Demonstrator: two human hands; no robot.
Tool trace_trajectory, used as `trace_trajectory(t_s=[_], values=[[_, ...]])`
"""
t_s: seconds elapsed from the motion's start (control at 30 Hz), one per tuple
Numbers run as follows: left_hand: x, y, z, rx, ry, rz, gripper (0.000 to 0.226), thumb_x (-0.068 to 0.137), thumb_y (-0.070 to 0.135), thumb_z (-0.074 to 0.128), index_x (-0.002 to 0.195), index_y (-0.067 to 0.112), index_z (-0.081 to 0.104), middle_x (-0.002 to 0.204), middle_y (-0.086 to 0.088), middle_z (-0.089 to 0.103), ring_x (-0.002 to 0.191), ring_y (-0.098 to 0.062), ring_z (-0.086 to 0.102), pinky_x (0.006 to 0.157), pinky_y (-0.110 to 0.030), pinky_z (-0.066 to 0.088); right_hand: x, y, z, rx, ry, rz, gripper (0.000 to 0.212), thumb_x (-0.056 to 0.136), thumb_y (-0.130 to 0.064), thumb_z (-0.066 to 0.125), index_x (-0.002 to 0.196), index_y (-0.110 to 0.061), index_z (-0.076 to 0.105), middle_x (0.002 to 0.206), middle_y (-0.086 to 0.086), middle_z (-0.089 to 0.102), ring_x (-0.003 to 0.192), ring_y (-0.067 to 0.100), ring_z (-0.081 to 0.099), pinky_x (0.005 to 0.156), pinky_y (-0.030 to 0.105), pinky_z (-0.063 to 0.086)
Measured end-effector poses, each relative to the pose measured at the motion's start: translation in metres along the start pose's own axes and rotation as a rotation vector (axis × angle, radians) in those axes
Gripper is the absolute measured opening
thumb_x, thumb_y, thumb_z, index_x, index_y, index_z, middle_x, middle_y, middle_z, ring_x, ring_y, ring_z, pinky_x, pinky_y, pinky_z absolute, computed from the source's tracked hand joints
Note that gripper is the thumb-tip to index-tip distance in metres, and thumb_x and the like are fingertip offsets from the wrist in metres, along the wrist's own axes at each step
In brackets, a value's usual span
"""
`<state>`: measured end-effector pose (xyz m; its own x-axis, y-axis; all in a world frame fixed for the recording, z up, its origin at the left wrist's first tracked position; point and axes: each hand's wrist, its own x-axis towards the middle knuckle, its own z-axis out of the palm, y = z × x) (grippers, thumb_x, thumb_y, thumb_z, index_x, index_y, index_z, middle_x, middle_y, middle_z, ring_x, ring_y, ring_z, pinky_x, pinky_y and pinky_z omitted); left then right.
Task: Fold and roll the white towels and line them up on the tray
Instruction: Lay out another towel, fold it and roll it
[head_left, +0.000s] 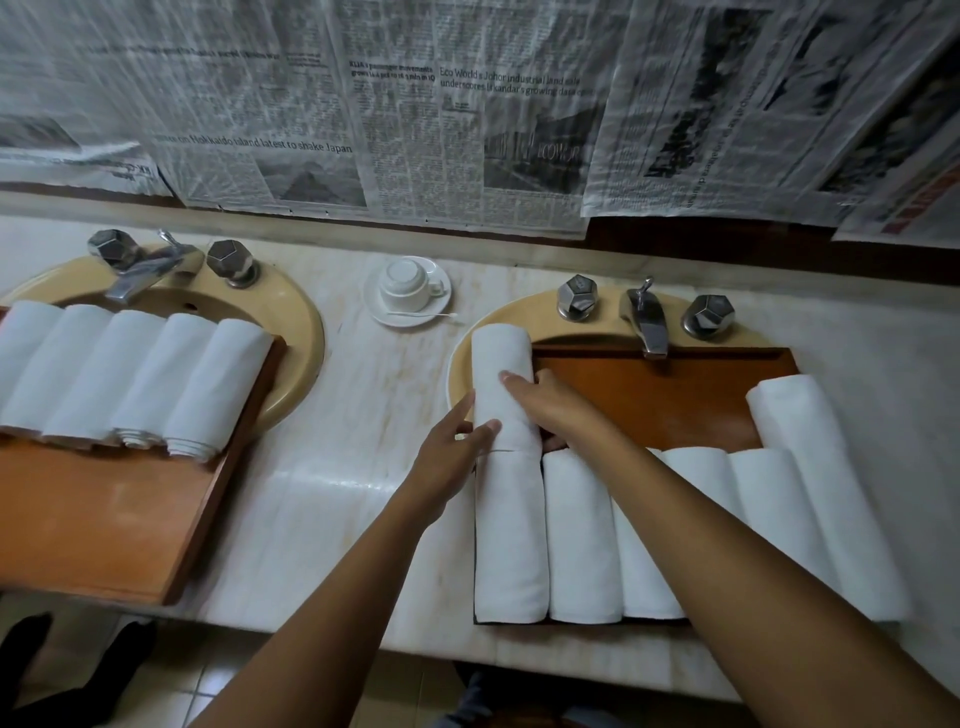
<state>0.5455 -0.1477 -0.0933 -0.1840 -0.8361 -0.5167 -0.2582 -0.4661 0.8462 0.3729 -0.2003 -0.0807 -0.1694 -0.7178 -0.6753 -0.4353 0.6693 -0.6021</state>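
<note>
White terry cloth makes up the rolled towel (502, 364), which is held between both hands at the far left corner of the wooden tray (665, 400). The left hand (451, 447) is kept nearly flat, its straight fingers laid against the roll's left side and its thumb pressed on top. The right hand (543, 408) is draped over the roll from the other side, with the forefinger stretched across the top and the other fingers curled down the right flank. Just nearer than both hands, a row of rolled towels (582, 535) is lined up side by side, partly hidden beneath the right forearm. One longer roll (810, 457) is laid well to the right of the right hand. Beyond the left hand an upturned cup (408, 283) is set on a saucer (376, 304). Far to that hand's left, a second tray (104, 519) is loaded with five rolls (135, 374).
</note>
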Motion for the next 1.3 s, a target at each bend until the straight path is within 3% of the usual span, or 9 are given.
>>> trace_trajectory(t_s=[0.07,0.17,0.27,0.47,0.67,0.8,0.93,1.13,1.3], values=[[-0.003,0.000,0.000,-0.034,0.009,-0.006,0.050,0.100,0.047,0.061,0.149,0.045,0.049,0.124,0.007,0.070,0.113,-0.011,0.067,0.092,-0.032,0.056,-0.002,0.003,0.007,-0.084,0.029,-0.032,0.111,0.075,-0.077,0.064,0.156,-0.013,0.025,0.150,0.008,0.049,0.126,0.033,0.057,0.090,0.046,0.058],[-0.008,-0.004,0.000,-0.138,0.018,-0.044,0.041,0.107,0.030,0.049,0.148,0.037,0.052,0.132,0.008,0.069,0.118,-0.013,0.067,0.092,-0.031,0.054,-0.005,0.011,0.023,-0.195,0.060,-0.094,0.114,0.064,-0.069,0.075,0.149,-0.012,0.026,0.139,0.008,0.056,0.121,0.029,0.059,0.093,0.039,0.053],[-0.012,-0.006,0.002,-0.185,0.031,-0.057,0.044,0.105,0.015,0.046,0.144,0.033,0.056,0.128,0.010,0.071,0.115,-0.010,0.068,0.096,-0.032,0.055,-0.006,0.011,0.032,-0.272,0.093,-0.097,0.110,0.067,-0.065,0.071,0.149,-0.009,0.023,0.139,0.011,0.056,0.122,0.031,0.058,0.084,0.034,0.045],[-0.019,-0.009,-0.001,-0.181,0.022,-0.066,0.040,0.102,0.008,0.044,0.131,0.026,0.066,0.126,0.008,0.071,0.119,-0.013,0.066,0.106,-0.041,0.052,-0.010,0.005,0.023,-0.288,0.062,-0.110,0.114,0.069,-0.066,0.076,0.152,-0.007,0.026,0.144,0.011,0.054,0.125,0.029,0.057,0.092,0.036,0.048],[-0.033,-0.004,-0.001,-0.064,0.163,-0.027,0.033,0.104,0.035,0.050,0.137,0.033,0.056,0.125,0.004,0.067,0.113,-0.014,0.064,0.099,-0.039,0.053,-0.030,0.011,-0.005,-0.284,0.025,-0.173,0.093,0.084,-0.078,0.055,0.147,-0.010,0.046,0.146,0.009,0.055,0.125,0.028,0.059,0.097,0.041,0.050],[-0.053,0.004,0.000,0.014,0.264,0.048,0.030,0.102,0.033,0.053,0.132,0.035,0.057,0.122,0.008,0.064,0.108,-0.007,0.061,0.090,-0.032,0.052,-0.066,0.032,-0.033,-0.191,0.088,-0.249,0.072,0.095,-0.060,0.056,0.153,-0.019,0.043,0.144,0.002,0.058,0.126,0.022,0.058,0.104,0.041,0.049],[-0.073,0.022,0.017,0.082,0.309,0.166,0.029,0.103,0.029,0.056,0.132,0.033,0.056,0.117,0.012,0.064,0.100,0.003,0.059,0.071,-0.017,0.044,-0.109,0.066,-0.064,-0.058,0.217,-0.309,0.041,0.098,-0.046,0.061,0.136,-0.030,0.058,0.128,-0.008,0.064,0.111,0.010,0.060,0.088,0.030,0.050],[-0.091,0.046,0.069,0.152,0.316,0.325,0.025,0.103,0.028,0.057,0.127,0.034,0.061,0.114,0.016,0.067,0.102,0.006,0.060,0.073,-0.014,0.043,-0.156,0.136,-0.122,0.008,0.379,-0.297,0.026,0.099,-0.041,0.062,0.124,-0.033,0.066,0.116,-0.014,0.066,0.105,0.006,0.060,0.079,0.023,0.047],[-0.105,0.055,0.145,0.201,0.263,0.399,0.022,0.104,0.027,0.054,0.123,0.028,0.065,0.115,0.016,0.066,0.108,-0.003,0.062,0.084,-0.022,0.047,-0.189,0.218,-0.179,0.100,0.495,-0.276,0.015,0.094,-0.032,0.068,0.108,-0.032,0.073,0.104,-0.015,0.072,0.099,0.007,0.067,0.089,0.030,0.053]])
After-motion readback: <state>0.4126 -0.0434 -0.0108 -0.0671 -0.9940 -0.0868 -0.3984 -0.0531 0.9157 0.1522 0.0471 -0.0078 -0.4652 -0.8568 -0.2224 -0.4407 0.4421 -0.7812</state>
